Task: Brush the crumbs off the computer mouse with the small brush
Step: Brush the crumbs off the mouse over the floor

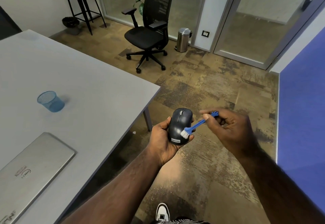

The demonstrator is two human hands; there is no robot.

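Observation:
A dark computer mouse point(178, 123) with a white label near its rear lies in my left hand point(161, 142), held over the floor just past the table's corner. My right hand point(228, 129) pinches the handle of a small blue brush point(197, 124). The brush's white bristles rest on the mouse's rear right side, beside the label. I cannot make out any crumbs on the mouse.
A grey table point(79, 76) fills the left, bearing a closed silver laptop point(33, 167) and a blue mesh cup point(50, 101). A black office chair point(149, 30), a steel bin point(183, 39) and a tall stool point(80, 0) stand beyond. A blue panel point(302, 109) is at right.

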